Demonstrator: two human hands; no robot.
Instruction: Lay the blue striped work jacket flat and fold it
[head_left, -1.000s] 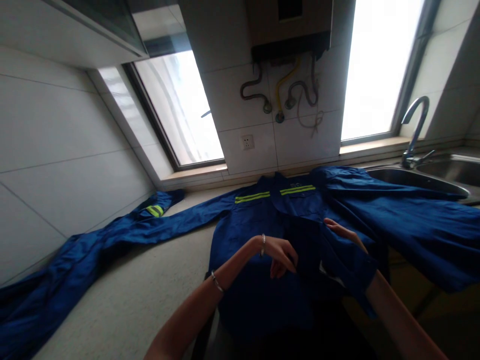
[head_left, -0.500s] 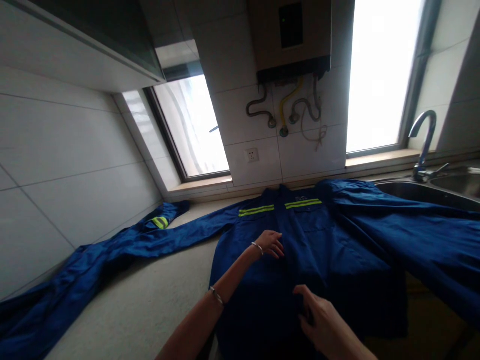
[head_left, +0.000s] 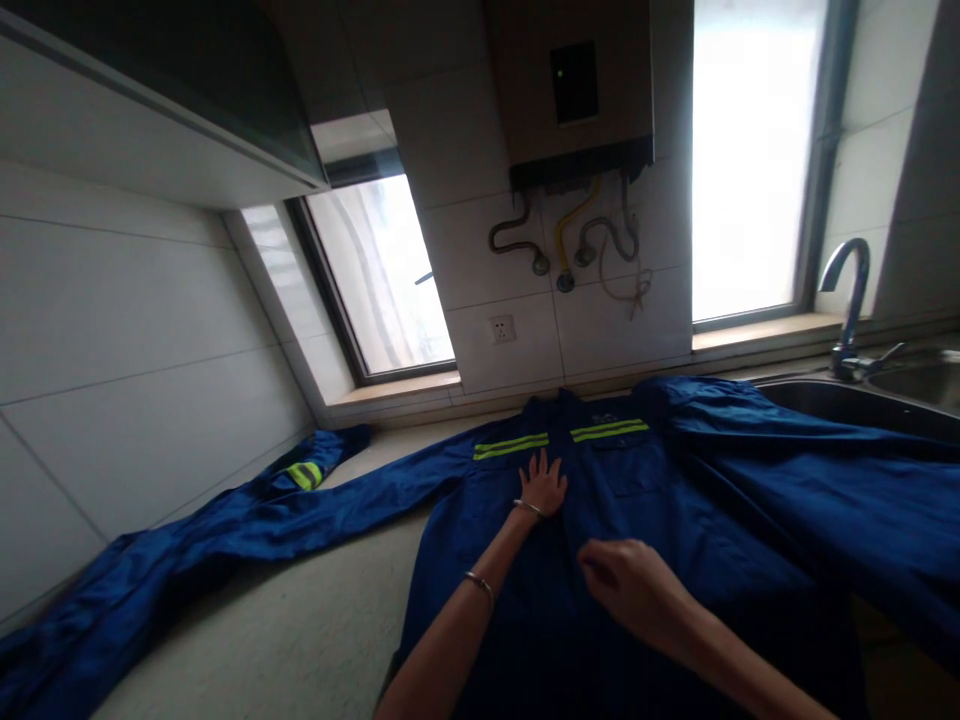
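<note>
A dark blue work jacket (head_left: 495,560) with yellow-green reflective stripes lies spread, front up and collar away from me, on the counter. My left hand (head_left: 544,487), with two bracelets on its arm, rests on the jacket's chest beside the front placket. Its fingers are spread below the left stripe. Over the front to the right of the placket is my right hand (head_left: 626,580), with thumb and fingers pinched together. What lies between those fingertips, if anything, is too dark to make out. Both sleeves stretch out sideways.
The pale counter (head_left: 322,610) runs along the tiled wall. At the right are a steel sink (head_left: 795,395) and a curved faucet (head_left: 851,300). A water heater (head_left: 574,90) with pipes hangs between two windows; a cabinet (head_left: 172,100) juts out at upper left.
My left hand has gone from hovering with bent fingers to lying spread on the chest. My right hand has moved up along the jacket front, still pinched. The view has tilted slightly upward.
</note>
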